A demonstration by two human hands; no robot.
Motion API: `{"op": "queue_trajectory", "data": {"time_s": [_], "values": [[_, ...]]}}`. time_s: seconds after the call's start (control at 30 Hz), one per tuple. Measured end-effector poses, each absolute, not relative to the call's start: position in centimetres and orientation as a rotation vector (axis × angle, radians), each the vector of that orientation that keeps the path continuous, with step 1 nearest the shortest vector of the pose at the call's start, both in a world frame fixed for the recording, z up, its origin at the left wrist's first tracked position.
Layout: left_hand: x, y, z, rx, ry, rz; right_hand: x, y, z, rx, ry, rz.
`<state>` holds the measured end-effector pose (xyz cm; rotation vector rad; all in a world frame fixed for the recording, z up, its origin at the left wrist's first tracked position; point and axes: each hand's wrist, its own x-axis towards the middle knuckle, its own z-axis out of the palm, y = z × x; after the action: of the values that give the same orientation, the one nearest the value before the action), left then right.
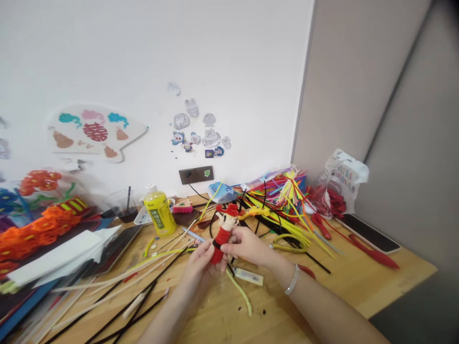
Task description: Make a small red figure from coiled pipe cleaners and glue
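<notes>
A small figure (223, 235) made of fuzzy pipe cleaners is held upright, slightly tilted, above the table. It has a red body, a cream head, a red top and a dark band round its middle. My left hand (201, 257) grips its lower part from the left. On the other side my right hand (246, 245) is closed against the body, with thumb and fingers near the dark band. Just below the hands lie a white-labelled eraser-like block (248, 276) and a pale yellow-green pipe cleaner (244, 294).
A yellow drink bottle (159, 211) stands behind to the left. Bundled colourful pipe cleaners (287, 191) crowd the back right, near red-handled scissors (373, 252) and a phone (367, 232). Black and cream strips (143, 301) spread across the front left, beside orange pipe-cleaner flowers (46, 224).
</notes>
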<state>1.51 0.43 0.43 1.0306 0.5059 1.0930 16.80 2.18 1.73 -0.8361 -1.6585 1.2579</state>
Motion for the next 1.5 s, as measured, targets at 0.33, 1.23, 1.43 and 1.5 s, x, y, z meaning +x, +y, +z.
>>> {"op": "queue_trajectory", "data": {"time_s": [0.33,1.23,1.43,1.5], "values": [[1.1,1.0,-0.6,1.584,1.02,1.227,15.8,3.0,0.6,-0.756,-1.459,1.287],[1.1,1.9,-1.5,1.809,1.312,1.337,15.6,2.5,1.2,-0.901,-1.505,1.385],[1.6,1.5,-1.4,1.58,1.095,1.364,15.5,2.5,1.1,-0.897,-1.517,1.337],[1.8,1.3,-1.0,1.481,0.95,1.344,15.6,2.8,0.8,-0.889,-1.528,1.306]]}}
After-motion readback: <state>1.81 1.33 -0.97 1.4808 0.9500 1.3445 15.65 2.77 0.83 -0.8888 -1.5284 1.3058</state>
